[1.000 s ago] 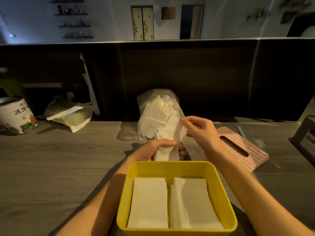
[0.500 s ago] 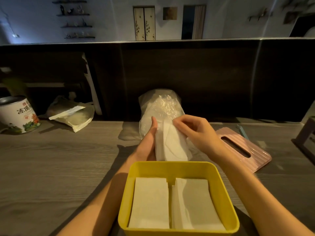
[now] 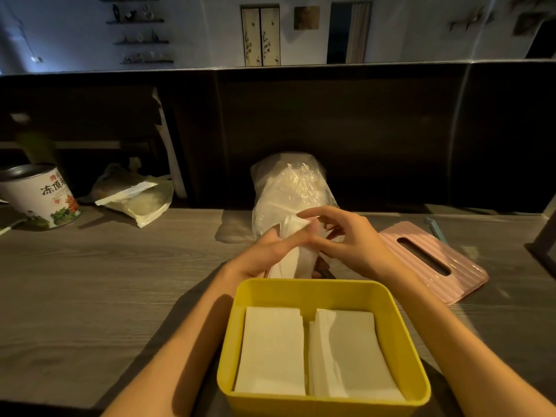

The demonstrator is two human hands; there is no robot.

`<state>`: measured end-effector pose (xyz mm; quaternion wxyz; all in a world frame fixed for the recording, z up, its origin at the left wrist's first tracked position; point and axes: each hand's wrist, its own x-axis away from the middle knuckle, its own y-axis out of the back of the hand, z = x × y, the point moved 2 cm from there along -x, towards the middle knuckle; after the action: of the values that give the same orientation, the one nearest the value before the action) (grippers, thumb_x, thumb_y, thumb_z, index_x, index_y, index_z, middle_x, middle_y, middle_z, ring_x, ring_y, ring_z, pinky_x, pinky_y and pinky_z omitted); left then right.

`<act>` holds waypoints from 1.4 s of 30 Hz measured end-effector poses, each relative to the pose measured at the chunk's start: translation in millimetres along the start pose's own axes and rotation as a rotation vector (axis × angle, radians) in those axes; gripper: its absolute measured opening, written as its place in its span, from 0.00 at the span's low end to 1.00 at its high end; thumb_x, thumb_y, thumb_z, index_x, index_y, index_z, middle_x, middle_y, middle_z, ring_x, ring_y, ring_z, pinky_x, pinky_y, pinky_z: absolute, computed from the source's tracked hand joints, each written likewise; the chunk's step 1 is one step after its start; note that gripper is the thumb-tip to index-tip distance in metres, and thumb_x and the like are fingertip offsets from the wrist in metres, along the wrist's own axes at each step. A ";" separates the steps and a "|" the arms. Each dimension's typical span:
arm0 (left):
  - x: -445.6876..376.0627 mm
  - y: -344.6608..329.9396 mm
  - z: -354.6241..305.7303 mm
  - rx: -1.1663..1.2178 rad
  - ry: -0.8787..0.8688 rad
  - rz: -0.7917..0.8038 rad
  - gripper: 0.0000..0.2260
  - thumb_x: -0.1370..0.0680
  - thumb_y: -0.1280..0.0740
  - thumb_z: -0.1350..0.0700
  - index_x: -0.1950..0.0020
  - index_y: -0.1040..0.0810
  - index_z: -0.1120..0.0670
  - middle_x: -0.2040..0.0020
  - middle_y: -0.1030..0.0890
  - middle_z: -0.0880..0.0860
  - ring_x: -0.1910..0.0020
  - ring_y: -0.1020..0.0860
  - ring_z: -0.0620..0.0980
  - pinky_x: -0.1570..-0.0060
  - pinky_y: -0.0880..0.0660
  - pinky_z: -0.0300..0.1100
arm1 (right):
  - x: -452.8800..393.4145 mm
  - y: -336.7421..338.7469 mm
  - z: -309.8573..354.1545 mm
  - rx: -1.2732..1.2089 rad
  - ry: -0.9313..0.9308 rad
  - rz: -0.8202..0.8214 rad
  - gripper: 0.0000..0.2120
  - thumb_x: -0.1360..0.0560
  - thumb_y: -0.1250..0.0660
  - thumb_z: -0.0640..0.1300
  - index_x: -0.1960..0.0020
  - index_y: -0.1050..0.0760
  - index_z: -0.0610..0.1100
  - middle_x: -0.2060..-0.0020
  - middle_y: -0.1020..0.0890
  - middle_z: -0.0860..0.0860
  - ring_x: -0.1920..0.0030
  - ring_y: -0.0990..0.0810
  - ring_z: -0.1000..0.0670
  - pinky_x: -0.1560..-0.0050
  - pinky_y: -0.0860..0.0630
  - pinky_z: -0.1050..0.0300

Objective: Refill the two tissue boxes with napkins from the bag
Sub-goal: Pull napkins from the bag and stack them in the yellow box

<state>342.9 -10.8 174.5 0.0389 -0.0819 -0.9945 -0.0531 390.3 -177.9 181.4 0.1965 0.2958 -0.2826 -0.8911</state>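
Note:
A yellow open tissue box (image 3: 400, 335) stands at the near edge with two stacks of white napkins (image 3: 272, 350) side by side inside. Behind it a clear plastic bag (image 3: 285, 182) of napkins stands upright. My left hand (image 3: 270, 251) grips a bunch of white napkins (image 3: 296, 260) just in front of the bag. My right hand (image 3: 349, 239) pinches the top of that same bunch from the right. A pink slotted box lid (image 3: 427, 260) lies flat to the right.
A white tea tin (image 3: 39, 197) stands at the far left, and a pale pouch (image 3: 138, 200) lies beside it. A dark wall panel runs along the back of the wooden table (image 3: 105, 281). A dark object (image 3: 544, 242) sits at the right edge.
The bunch of napkins has come further out of the bag. My left hand turned from flat against it to wrapping it, and my right hand shifted onto its top.

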 end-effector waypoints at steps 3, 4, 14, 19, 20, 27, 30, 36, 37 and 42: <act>3.7 19.1 -0.2 -0.052 -0.067 0.035 0.20 0.26 0.24 0.51 0.37 0.25 0.46 0.42 0.17 0.51 0.42 0.18 0.50 0.42 0.21 0.47 | -1.0 1.7 -8.0 -0.084 -0.066 -0.047 0.15 0.23 0.28 0.55 0.38 0.20 0.54 0.48 0.18 0.61 0.46 0.19 0.60 0.48 0.21 0.63; 2.1 25.6 2.3 -0.052 -0.090 0.025 0.22 0.27 0.23 0.53 0.35 0.25 0.48 0.41 0.17 0.52 0.41 0.18 0.51 0.42 0.21 0.49 | -0.7 2.5 -12.2 -0.120 -0.109 -0.046 0.15 0.23 0.28 0.55 0.38 0.20 0.52 0.49 0.17 0.59 0.46 0.18 0.58 0.47 0.20 0.60; -6.5 34.0 14.5 -0.221 -0.304 -0.235 0.15 0.26 0.23 0.57 0.42 0.21 0.52 0.44 0.20 0.51 0.46 0.20 0.47 0.54 0.19 0.41 | 4.5 -18.2 -30.4 -0.174 -0.229 0.051 0.19 0.24 0.27 0.39 0.36 0.27 0.49 0.43 0.19 0.50 0.43 0.18 0.51 0.47 0.18 0.60; -10.2 20.5 22.1 -0.089 -0.111 -0.474 0.16 0.22 0.33 0.40 0.43 0.21 0.50 0.46 0.19 0.49 0.46 0.22 0.47 0.53 0.26 0.40 | 5.4 -26.7 -22.4 -0.150 -0.165 0.022 0.27 0.26 0.26 0.36 0.33 0.30 0.56 0.38 0.23 0.51 0.40 0.23 0.52 0.45 0.22 0.64; -10.0 19.1 23.4 -0.044 -0.100 -0.518 0.15 0.21 0.34 0.41 0.43 0.21 0.52 0.47 0.19 0.50 0.48 0.22 0.47 0.55 0.27 0.40 | 5.8 -28.0 -20.6 -0.172 -0.149 0.004 0.28 0.26 0.27 0.36 0.33 0.30 0.57 0.38 0.23 0.52 0.40 0.24 0.55 0.45 0.23 0.68; -9.1 8.9 21.2 0.089 -0.198 -0.540 0.05 0.19 0.34 0.54 0.47 0.22 0.54 0.47 0.21 0.54 0.47 0.24 0.53 0.50 0.26 0.47 | 7.4 -39.0 -12.0 -0.193 -0.112 -0.089 0.31 0.27 0.28 0.34 0.28 0.32 0.51 0.40 0.22 0.53 0.39 0.25 0.61 0.45 0.29 0.76; -11.7 8.6 22.6 0.139 -0.177 -0.587 0.07 0.19 0.34 0.52 0.47 0.22 0.54 0.48 0.21 0.55 0.47 0.23 0.55 0.51 0.26 0.47 | 7.2 -41.4 -13.0 -0.308 -0.185 -0.168 0.31 0.26 0.28 0.34 0.28 0.33 0.52 0.42 0.23 0.55 0.41 0.24 0.60 0.43 0.23 0.67; -13.2 2.7 22.1 0.106 -0.194 -0.564 0.09 0.19 0.34 0.51 0.44 0.24 0.56 0.51 0.22 0.52 0.53 0.23 0.47 0.65 0.26 0.31 | 3.6 -46.4 -13.0 -0.426 -0.229 -0.191 0.34 0.26 0.29 0.30 0.26 0.35 0.51 0.42 0.24 0.48 0.44 0.21 0.49 0.49 0.18 0.58; -13.0 3.2 21.7 0.115 -0.198 -0.570 0.09 0.18 0.35 0.51 0.44 0.24 0.57 0.51 0.22 0.51 0.53 0.23 0.47 0.64 0.25 0.32 | 3.2 -47.3 -12.9 -0.446 -0.231 -0.181 0.34 0.26 0.30 0.30 0.26 0.35 0.51 0.42 0.24 0.47 0.44 0.21 0.49 0.50 0.18 0.58; -12.8 2.2 20.7 0.092 -0.229 -0.603 0.09 0.18 0.35 0.52 0.46 0.24 0.57 0.53 0.22 0.50 0.54 0.24 0.47 0.61 0.26 0.35 | 2.3 -47.9 -15.6 -0.412 -0.220 -0.173 0.34 0.26 0.30 0.31 0.26 0.36 0.52 0.42 0.24 0.47 0.44 0.21 0.50 0.52 0.19 0.62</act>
<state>354.5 -8.3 153.1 -0.0872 0.2129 -0.9732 -0.0075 389.8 -148.6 140.4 0.1437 0.1737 -0.0882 -0.9703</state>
